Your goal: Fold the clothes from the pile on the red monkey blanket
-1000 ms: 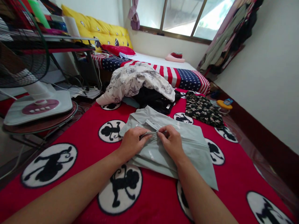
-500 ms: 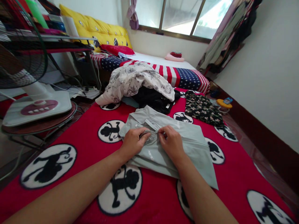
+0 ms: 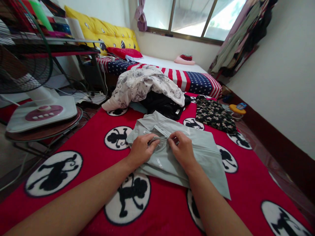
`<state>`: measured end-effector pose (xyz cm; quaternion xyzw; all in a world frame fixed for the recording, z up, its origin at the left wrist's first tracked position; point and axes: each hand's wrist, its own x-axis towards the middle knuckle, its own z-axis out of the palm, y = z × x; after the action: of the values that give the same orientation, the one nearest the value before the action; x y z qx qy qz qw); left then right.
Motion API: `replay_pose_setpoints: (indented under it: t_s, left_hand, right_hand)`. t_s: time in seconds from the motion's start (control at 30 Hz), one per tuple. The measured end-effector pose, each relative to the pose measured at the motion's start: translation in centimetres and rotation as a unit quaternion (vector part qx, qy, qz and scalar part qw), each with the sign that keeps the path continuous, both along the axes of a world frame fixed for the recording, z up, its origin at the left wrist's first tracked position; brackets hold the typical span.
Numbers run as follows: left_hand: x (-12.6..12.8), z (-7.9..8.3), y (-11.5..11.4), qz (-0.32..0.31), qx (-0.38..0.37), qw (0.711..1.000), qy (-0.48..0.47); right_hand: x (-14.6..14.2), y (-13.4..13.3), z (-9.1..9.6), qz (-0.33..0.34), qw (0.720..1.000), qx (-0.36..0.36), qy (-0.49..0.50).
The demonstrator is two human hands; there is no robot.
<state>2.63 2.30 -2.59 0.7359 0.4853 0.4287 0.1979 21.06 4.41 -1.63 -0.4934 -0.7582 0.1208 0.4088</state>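
Standing at the far left, a white fan base (image 3: pixel 41 113) rested on a round stool, its wire cage cut off by the frame edge. The red blanket with black monkey rounds (image 3: pixel 81 137) covered the floor, and on it the grey-green collared shirt (image 3: pixel 197 154) lay spread flat, just in front of the person. Its long axis ran from the collar at upper left — toward the heap of clothes (image 3: pixel 145 87) — down to the hem at lower right.

The left hand (image 3: pixel 141 150) pinched the front placket near the collar, fingers curled on the cloth. Just beside it the right hand (image 3: pixel 182 149) nipped the same strip between thumb and forefinger; whether a button sat between the fingertips was too small to tell. Both hands hid the middle of the placket. Farther right lay a dark floral garment (image 3: pixel 214 116) — folded flat, apart from the shirt.
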Motion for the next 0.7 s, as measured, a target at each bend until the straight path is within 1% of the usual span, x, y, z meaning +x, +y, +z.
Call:
replay_pose_setpoints:
  t_s: [0.17,0.3,0.43,0.57,0.7]
  left_hand:
    - [0.0,0.2,-0.1,0.021,-0.010,1.000,0.011]
    - [0.1,0.3,-0.1,0.038,-0.011,0.999,0.025]
    - [0.1,0.3,0.0,0.056,-0.007,0.998,0.028]
    - [0.1,0.4,0.0,0.059,-0.012,0.998,0.019]
    - [0.1,0.4,0.0,0.063,-0.019,0.998,0.018]
  right_hand:
    - [-0.1,-0.2,0.5,-0.046,0.996,-0.041,0.064]
    - [0.1,-0.2,1.0,-0.074,0.990,-0.085,0.084]
    - [1.2,0.3,1.3,-0.088,0.986,-0.128,0.067]
    - [2.5,0.7,1.9,-0.097,0.979,-0.178,0.035]
    - [3.7,0.8,2.4,-0.107,0.971,-0.212,0.012]
